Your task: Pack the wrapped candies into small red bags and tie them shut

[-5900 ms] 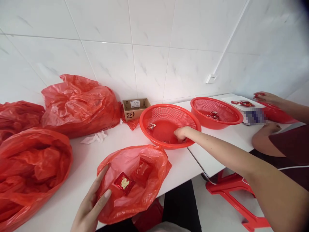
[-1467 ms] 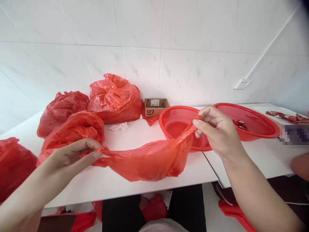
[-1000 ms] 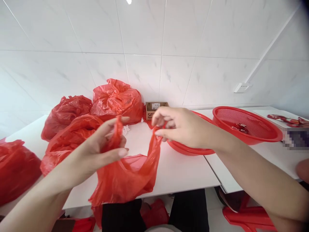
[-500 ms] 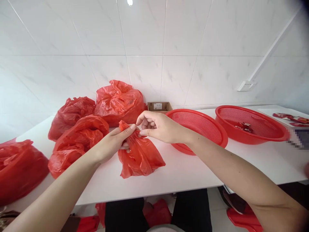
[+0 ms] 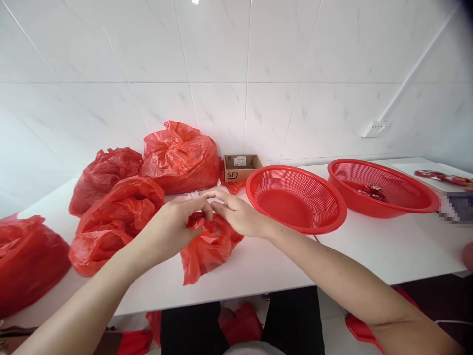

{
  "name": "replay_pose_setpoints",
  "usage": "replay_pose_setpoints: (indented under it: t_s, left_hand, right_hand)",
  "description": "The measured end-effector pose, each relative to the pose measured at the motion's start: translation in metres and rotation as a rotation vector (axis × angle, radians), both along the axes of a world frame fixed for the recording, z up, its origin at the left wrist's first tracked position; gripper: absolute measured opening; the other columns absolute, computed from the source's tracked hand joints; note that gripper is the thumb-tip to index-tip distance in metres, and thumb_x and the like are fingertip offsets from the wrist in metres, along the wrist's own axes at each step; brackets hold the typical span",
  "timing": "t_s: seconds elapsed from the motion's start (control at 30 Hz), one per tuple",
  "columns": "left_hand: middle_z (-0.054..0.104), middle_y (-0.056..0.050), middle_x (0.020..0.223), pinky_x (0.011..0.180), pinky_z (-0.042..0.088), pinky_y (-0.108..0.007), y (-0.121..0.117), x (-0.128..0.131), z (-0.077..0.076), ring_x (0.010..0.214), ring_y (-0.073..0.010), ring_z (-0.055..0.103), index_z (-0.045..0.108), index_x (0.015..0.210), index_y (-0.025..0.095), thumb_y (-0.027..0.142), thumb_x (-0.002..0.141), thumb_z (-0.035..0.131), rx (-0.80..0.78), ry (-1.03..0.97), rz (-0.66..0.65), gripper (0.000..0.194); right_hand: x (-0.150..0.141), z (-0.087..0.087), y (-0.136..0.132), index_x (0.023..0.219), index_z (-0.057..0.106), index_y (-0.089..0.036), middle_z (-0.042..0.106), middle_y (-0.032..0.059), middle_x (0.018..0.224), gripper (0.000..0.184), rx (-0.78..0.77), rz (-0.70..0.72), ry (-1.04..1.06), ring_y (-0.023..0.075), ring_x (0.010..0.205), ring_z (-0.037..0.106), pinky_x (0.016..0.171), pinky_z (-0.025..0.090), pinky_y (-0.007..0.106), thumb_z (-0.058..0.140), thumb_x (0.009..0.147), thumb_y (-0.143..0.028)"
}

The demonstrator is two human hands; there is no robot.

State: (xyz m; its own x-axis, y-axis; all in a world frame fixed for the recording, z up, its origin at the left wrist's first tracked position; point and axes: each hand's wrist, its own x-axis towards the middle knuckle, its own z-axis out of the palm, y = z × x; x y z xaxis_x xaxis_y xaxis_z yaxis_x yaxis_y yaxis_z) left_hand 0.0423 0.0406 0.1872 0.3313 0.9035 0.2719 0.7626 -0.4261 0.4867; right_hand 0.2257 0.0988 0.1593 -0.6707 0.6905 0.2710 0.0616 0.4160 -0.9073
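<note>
A small red plastic bag (image 5: 211, 254) rests on the white table in front of me, its mouth spread apart between my hands. My left hand (image 5: 181, 224) grips the mouth's left side, fingers curled over the edge. On the opposite side, my right hand (image 5: 239, 213) bends its fingers over the rim of the bag and holds it. The fingertips of both hands come close together at the far side of the opening. Folds of plastic and my fingers hide what is inside.
Several larger red bags (image 5: 181, 160) stand to the left. A small cardboard box (image 5: 242, 172) is by the wall. On the right are an empty red basket (image 5: 295, 197) and another red basket (image 5: 384, 204) with small items. A hand (image 5: 468, 255) shows at the right edge.
The bag's gathered neck has been opened out. My left hand has turned over and my right hand has come down onto the rim. The view has shifted slightly.
</note>
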Motion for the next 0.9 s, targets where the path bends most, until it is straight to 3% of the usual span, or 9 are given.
replay_pose_setpoints:
  t_s: [0.13,0.23,0.3,0.37,0.47,0.57,0.7,0.9]
  left_hand:
    - [0.069,-0.004,0.105,0.071,0.051,-0.026,0.000,-0.002,-0.016,0.092,-0.0181,0.066,0.065,0.103,0.021,0.013,0.085,0.051,0.459,0.050,0.074,0.024]
    - [0.067,-0.007,0.116,0.085,0.051,-0.027,0.001,-0.007,-0.023,0.105,-0.0181,0.064,0.065,0.115,0.020,0.019,0.092,0.052,0.580,0.040,0.021,0.027]
    - [0.069,-0.008,0.115,0.090,0.050,-0.029,0.001,-0.011,-0.026,0.104,-0.0191,0.065,0.065,0.114,0.018,0.023,0.094,0.051,0.578,0.067,-0.004,0.025]
    - [0.072,-0.008,0.107,0.083,0.051,-0.030,-0.004,-0.015,-0.029,0.098,-0.0214,0.065,0.067,0.106,0.018,0.026,0.095,0.050,0.579,0.144,0.004,0.022]
    - [0.071,-0.005,0.086,0.063,0.046,-0.029,-0.018,-0.021,-0.033,0.082,-0.0218,0.063,0.065,0.087,0.020,0.029,0.095,0.049,0.543,0.244,0.036,0.020]
    - [0.064,-0.003,0.077,0.062,0.044,-0.027,-0.034,-0.026,-0.033,0.074,-0.0183,0.058,0.059,0.080,0.021,0.029,0.095,0.048,0.380,0.168,-0.028,0.020]
    - [0.059,-0.001,0.075,0.065,0.044,-0.025,-0.042,-0.026,-0.031,0.072,-0.0156,0.055,0.056,0.077,0.022,0.026,0.096,0.046,0.176,0.035,-0.125,0.022]
    - [0.058,-0.004,0.081,0.073,0.045,-0.028,-0.045,-0.018,-0.026,0.082,-0.0189,0.055,0.060,0.076,0.023,0.027,0.096,0.044,0.057,-0.078,-0.166,0.026]
  right_hand:
    - [-0.001,-0.005,0.002,0.113,0.060,-0.026,0.062,0.0019,0.118,0.021,-0.035,0.122,0.080,0.0159,0.121,0.053,0.105,0.041,0.035,0.045,0.099,-0.028]
    - [0.003,-0.001,0.004,0.097,0.061,-0.022,0.064,0.0021,0.105,0.016,-0.051,0.201,0.090,0.0147,0.103,0.060,0.090,0.048,0.030,0.050,0.096,-0.033]
    - [0.006,0.002,0.006,0.082,0.057,-0.020,0.063,0.0007,0.089,0.024,-0.005,0.139,0.076,0.0141,0.088,0.063,0.081,0.050,0.029,0.051,0.096,-0.038]
    - [0.010,0.005,0.011,0.075,0.052,-0.020,0.063,-0.0009,0.079,0.030,0.066,0.015,0.041,0.0144,0.082,0.065,0.078,0.049,0.029,0.050,0.096,-0.042]
    - [0.019,0.007,0.027,0.076,0.052,-0.021,0.069,-0.0005,0.078,0.029,0.173,-0.213,-0.083,0.0160,0.083,0.068,0.077,0.047,0.029,0.049,0.096,-0.041]
    - [0.027,0.004,0.047,0.074,0.052,-0.021,0.073,0.0016,0.079,0.029,0.207,-0.399,-0.197,0.0162,0.079,0.068,0.074,0.047,0.029,0.046,0.097,-0.038]
    - [0.027,-0.006,0.066,0.076,0.053,-0.022,0.074,0.0009,0.081,0.028,0.199,-0.429,-0.295,0.0162,0.079,0.068,0.071,0.046,0.028,0.046,0.097,-0.038]
    - [0.016,-0.011,0.073,0.074,0.051,-0.021,0.073,0.0023,0.079,0.028,0.110,-0.406,-0.316,0.0152,0.072,0.068,0.068,0.048,0.027,0.046,0.097,-0.036]
